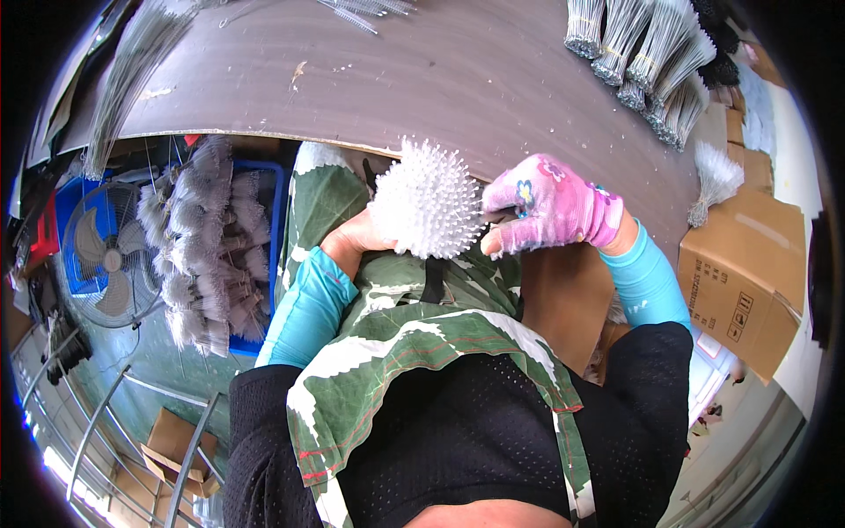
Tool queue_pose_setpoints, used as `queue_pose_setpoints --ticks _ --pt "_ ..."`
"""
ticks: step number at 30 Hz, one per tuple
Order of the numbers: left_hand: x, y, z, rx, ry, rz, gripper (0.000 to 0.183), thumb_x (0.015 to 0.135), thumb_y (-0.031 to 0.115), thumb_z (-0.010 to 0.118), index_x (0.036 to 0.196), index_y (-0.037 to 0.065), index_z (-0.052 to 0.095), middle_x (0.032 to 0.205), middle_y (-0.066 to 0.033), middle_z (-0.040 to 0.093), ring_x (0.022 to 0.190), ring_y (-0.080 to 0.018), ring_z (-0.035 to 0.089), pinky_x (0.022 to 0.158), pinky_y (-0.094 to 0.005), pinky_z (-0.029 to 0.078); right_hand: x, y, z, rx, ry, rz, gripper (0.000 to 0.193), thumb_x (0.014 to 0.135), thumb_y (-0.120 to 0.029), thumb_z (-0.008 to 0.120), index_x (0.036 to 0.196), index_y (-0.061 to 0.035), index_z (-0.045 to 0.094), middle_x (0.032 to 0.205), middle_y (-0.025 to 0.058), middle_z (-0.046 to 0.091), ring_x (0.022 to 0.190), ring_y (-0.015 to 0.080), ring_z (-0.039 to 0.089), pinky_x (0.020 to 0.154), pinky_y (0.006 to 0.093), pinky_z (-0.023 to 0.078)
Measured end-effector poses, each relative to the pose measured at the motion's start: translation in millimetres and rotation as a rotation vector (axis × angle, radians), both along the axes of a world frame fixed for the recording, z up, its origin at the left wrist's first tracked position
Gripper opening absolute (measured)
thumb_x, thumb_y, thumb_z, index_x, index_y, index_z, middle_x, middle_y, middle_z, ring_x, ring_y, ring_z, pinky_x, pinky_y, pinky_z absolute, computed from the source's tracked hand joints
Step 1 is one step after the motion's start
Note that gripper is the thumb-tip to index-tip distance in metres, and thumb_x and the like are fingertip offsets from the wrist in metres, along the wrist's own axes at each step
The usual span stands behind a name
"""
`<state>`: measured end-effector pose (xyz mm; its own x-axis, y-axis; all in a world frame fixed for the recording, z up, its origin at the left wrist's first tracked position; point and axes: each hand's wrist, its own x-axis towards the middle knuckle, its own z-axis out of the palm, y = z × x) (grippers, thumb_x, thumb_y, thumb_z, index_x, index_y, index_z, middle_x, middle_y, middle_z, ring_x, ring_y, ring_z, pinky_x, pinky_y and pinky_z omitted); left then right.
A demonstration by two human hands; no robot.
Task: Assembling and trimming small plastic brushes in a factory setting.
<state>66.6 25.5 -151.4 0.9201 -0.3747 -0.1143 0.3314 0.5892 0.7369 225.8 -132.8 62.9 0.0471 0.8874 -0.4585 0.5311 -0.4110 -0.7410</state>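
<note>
Your green patterned apron [414,352] fills the foreground. Above it, your bare left hand [356,239] clasps a white spiky ball [427,209]; your gloved right hand [550,207] pinches its edge. Wire bundles [647,53] lie untouched on the table [440,79].

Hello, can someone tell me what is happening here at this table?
A person holds a white spiky ball over their lap at the table edge. The bare left hand grips it from below, and the right hand, in a pink flowered glove, pinches at its side. Bundles of thin bristles lie on the table.
</note>
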Motion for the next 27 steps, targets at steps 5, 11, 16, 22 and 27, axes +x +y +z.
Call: queue_pose_setpoints --ticks 5,11,16,22,27 --pt "-1.3 -1.2 11.5 -0.081 0.151 0.019 0.079 0.068 0.033 0.08 0.132 0.003 0.045 0.135 -0.0108 0.047 0.127 -0.0238 0.04 0.108 -0.0386 0.027 11.6 -21.5 13.6 0.241 0.765 -0.416 0.038 0.085 -0.04 0.063 0.081 -0.002 0.065 0.073 0.0009 0.061 0.068 0.0069 0.056 0.058 0.0217 0.043" --pt "-0.5 -0.7 13.1 0.063 -0.207 0.127 0.082 0.068 0.03 0.08 0.134 0.001 0.041 0.136 -0.0119 0.046 0.126 -0.0233 0.041 0.107 -0.0383 0.029 0.7 -29.7 -0.3 -0.214 0.522 -0.439 0.036 0.089 -0.035 0.057 0.09 -0.0002 0.066 0.078 0.0026 0.064 0.059 0.0081 0.051 0.055 0.023 0.043" --pt "-1.4 0.2 7.6 0.308 -0.229 0.106 0.079 0.069 0.027 0.079 0.134 0.001 0.042 0.134 -0.0119 0.048 0.125 -0.0227 0.042 0.106 -0.0383 0.031 -4.0 -22.9 -1.4 -0.255 0.426 -0.447 0.038 0.09 -0.038 0.056 0.086 -0.0018 0.067 0.071 0.0015 0.061 0.057 0.0083 0.05 0.055 0.0236 0.044" --pt "-4.5 0.0 -3.8 0.018 -0.023 0.057 0.075 0.069 0.025 0.078 0.132 0.001 0.044 0.132 -0.0113 0.05 0.122 -0.021 0.046 0.104 -0.0374 0.034 -7.6 -22.9 -6.8 -0.283 0.433 -0.516 0.04 0.09 -0.041 0.056 0.083 -0.0036 0.068 0.062 0.0006 0.057 0.054 0.0064 0.052 0.052 0.0223 0.042" --pt "-4.4 0.3 -5.0 -0.067 0.055 0.021 0.081 0.066 0.026 0.081 0.133 0.002 0.043 0.128 -0.0098 0.053 0.118 -0.0199 0.049 0.1 -0.0367 0.039 -6.5 -19.7 -5.0 -0.415 0.504 -0.554 0.041 0.093 -0.04 0.051 0.084 -0.003 0.067 0.063 0.0005 0.06 0.051 0.0039 0.052 0.042 0.0177 0.036"
